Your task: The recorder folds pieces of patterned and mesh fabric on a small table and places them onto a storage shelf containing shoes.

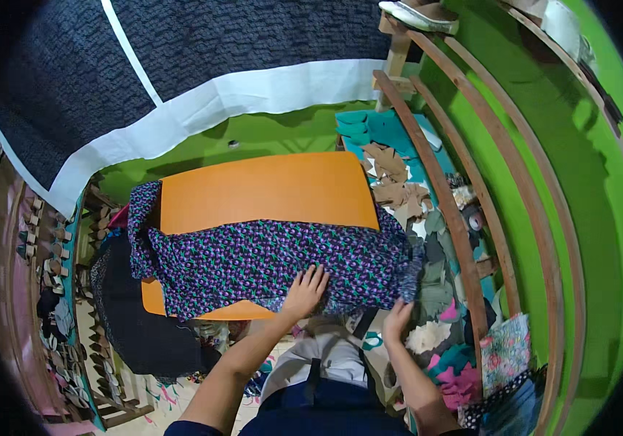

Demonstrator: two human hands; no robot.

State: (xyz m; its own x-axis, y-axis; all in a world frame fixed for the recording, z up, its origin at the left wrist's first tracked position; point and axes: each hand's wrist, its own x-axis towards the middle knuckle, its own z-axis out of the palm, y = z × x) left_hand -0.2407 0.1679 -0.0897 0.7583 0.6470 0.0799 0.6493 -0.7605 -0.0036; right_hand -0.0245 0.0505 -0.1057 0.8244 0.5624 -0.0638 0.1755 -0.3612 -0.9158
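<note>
Purple-flowered cloth (253, 254) under left hand (307, 292), fingers extended, edge pinched in right hand (398, 320)

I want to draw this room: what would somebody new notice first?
Probably the bright orange tabletop in the middle, with a purple-patterned cloth lying across its near part. The left hand rests on the cloth; the right hand is at its lower right corner. Next, maybe the green wall on the right, behind wooden rails.
</note>
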